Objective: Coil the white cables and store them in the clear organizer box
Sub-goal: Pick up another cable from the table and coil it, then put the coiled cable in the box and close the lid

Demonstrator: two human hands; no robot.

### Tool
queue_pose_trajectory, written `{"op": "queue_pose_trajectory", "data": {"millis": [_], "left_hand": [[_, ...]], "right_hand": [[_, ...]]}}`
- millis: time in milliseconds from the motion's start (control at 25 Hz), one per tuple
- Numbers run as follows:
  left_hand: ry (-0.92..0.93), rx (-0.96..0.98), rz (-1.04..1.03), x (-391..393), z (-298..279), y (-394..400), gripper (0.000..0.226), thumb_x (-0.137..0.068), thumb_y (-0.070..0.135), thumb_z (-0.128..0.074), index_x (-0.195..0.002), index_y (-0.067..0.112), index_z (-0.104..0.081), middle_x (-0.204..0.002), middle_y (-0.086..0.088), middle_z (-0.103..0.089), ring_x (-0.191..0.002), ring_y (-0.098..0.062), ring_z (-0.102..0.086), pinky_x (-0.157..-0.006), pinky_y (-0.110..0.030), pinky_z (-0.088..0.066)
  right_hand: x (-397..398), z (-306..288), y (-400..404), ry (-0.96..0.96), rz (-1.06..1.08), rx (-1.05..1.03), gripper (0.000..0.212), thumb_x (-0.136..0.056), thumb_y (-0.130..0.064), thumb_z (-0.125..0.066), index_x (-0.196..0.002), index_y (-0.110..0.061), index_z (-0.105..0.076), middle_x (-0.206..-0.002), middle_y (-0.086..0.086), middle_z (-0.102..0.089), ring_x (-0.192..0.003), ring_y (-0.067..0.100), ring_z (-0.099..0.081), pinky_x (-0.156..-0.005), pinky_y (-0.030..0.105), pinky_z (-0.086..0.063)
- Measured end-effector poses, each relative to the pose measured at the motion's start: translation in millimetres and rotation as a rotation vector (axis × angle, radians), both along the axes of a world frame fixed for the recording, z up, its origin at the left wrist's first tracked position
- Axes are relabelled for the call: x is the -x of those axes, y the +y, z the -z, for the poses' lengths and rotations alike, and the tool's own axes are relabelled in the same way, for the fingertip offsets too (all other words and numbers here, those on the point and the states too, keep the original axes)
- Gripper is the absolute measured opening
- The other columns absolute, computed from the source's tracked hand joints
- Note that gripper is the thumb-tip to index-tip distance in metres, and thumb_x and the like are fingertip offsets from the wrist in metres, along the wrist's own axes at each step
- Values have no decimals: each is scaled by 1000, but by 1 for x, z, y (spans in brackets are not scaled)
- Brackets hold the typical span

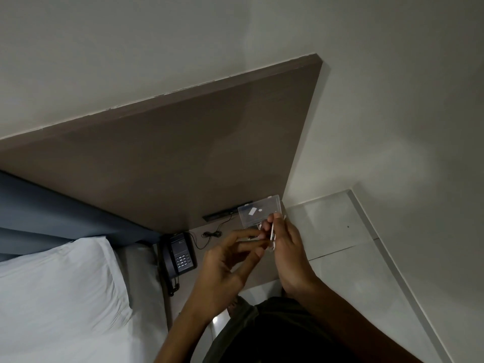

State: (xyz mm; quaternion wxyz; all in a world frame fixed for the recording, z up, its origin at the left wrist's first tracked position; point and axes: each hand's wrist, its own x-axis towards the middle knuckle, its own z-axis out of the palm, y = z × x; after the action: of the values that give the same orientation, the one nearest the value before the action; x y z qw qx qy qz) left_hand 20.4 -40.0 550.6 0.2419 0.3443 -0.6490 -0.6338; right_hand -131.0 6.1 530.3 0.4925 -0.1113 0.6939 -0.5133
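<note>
bedside | our right hand pinches a white cable above the nightstand; left hand half open, fingertips at the cable | clear box just behind | risk: loose loops may spring apart; cable could drop

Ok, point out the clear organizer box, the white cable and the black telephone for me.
clear organizer box (255,212): head view, on its transparent upright lid.
white cable (272,233): head view, on the strand beside the right hand's fingers.
black telephone (180,254): head view, on its body above the keypad.
</note>
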Motion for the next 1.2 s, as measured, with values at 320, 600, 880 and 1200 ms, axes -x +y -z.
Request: {"op": "queue_pose_trajectory", "data": {"millis": [320, 600, 880, 1200], "left_hand": [[-153, -439, 190, 10, 28, -23, 34, -112, 35, -52, -134, 23, -77, -130, -4, -81, -127, -18, -74, -114, -38, -57], [-301, -472, 62, 57, 109, -16, 26, -96, 26, -70, -112, 36, -87, -110, -7, -87, -108, -32, -82, -92, -37, -68], [-537, -227, -55, 126, 282, -27, 47, -94, 5, -80, -89, 52, -85, -87, 14, -87, -83, -3, -84, -77, -16, -65], [-551, -140, -224, 174, 513, -59, 14, -92, -6, -81, -106, -8, -83, -95, -17, -86, -76, 1, -81, -82, -25, -70]], "right_hand": [[7, 20, 11, -620, 91, 189, 46, -112, -26, -49, -70, -22, -68, -66, -6, -53, -56, 5, -46, -57, 21, -38], [58, 103, 24, -900, 185, 166, 40, -105, -29, -53, -72, -12, -66, -56, -1, -51, -44, 9, -53, -47, 20, -50], [88, 293, 16, -367, 209, -135, 36, -113, -35, -50, -88, -20, -72, -62, -6, -67, -57, 5, -67, -56, 15, -56], [135, 496, 3, 114, 14, -132, 34, -108, -30, -62, -140, -23, -70, -115, -7, -81, -94, -5, -77, -78, 10, -61]]}}
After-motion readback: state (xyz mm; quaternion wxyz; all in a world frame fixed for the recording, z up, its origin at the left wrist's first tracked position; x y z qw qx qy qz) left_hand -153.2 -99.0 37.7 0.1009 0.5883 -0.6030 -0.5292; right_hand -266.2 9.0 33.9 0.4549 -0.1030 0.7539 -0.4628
